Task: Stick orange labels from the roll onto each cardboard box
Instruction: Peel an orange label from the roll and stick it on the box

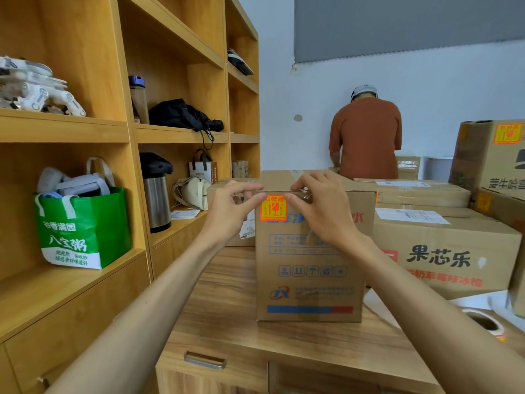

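Hands work at the top of an upright cardboard box (309,265) on the wooden tabletop (227,322). An orange label (273,208) sits in the upper left corner of the box's front face. The left hand (235,206), fingers curled, touches the label's left edge with its thumb; I cannot tell if it pinches. The right hand (321,206) grips the box's top edge, its thumb at the label's right edge. The label roll (483,322) lies to the right.
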